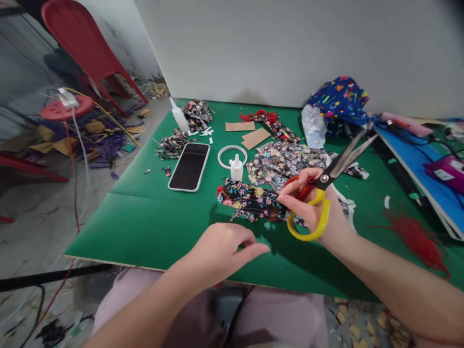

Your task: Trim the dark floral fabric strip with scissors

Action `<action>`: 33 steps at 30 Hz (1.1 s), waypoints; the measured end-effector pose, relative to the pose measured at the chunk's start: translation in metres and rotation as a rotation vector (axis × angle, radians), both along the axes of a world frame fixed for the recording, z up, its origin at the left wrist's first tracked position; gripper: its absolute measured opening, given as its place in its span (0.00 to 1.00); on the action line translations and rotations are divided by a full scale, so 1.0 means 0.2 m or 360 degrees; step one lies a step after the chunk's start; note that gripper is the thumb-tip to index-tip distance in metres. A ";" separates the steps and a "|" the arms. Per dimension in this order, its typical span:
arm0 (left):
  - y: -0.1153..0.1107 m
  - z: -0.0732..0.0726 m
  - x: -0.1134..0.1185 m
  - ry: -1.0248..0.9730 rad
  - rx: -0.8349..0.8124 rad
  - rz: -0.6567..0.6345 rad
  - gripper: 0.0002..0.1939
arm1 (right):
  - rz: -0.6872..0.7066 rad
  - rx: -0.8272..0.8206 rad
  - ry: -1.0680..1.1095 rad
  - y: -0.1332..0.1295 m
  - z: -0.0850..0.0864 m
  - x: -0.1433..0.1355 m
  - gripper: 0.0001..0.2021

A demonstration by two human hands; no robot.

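- Right hand (308,203) has got the scissors (328,186), fingers wrapped through the yellow and red handles, blades nearly closed and pointing off toward 1 o'clock, up off the table.
- Left hand (224,249) is holding nothing from what I can see, palm down, fingers loosely curled with the tips stretched toward 3 o'clock, hovering low over the green table (145,217) near its front edge.
- Floral fabric strip (250,200) lies flat just at 12 o'clock from my left hand and right beside the scissors hand at its 9 o'clock side. Can't tell if the right hand actually touches it.
- Small white glue bottle (236,168) stands upright just behind that strip, partly inside a white ring (226,152).
- Phone (189,166) lies screen up at about 10 o'clock from the strip.
- Bigger floral fabric pile (282,162) sits behind the right hand; two brown card pieces (250,133) further back.
- Red thread clump (416,239) at 3 o'clock, well apart.
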State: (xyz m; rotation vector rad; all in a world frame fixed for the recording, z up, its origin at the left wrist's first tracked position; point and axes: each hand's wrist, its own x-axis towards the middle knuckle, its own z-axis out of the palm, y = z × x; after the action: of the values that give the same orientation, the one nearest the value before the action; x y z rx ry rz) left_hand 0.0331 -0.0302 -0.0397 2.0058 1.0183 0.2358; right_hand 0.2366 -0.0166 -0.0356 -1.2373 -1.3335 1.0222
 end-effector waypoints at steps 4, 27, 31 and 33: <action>0.01 -0.04 0.08 -0.0603 -0.0602 0.0627 0.20 | -0.0008 0.0074 -0.0004 -0.03 -0.01 -0.02 0.18; 0.12 -0.07 -0.05 -0.1986 -0.0431 0.1147 0.08 | 0.0822 -0.0274 -0.1191 -0.04 0.08 0.03 0.38; 0.11 -0.07 -0.06 -0.2001 -0.0368 0.1077 0.06 | 0.1002 -0.0352 -0.1346 -0.05 0.08 0.02 0.38; 0.11 -0.08 -0.06 -0.1976 -0.0370 0.1067 0.06 | 0.1068 -0.0388 -0.1336 -0.05 0.07 0.03 0.38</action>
State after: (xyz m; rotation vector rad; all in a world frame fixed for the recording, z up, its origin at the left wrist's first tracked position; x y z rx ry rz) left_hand 0.0212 -0.0084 -0.0555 0.8813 0.7429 1.4210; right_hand 0.2422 -0.0259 -0.0206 -1.5181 -2.4456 1.1857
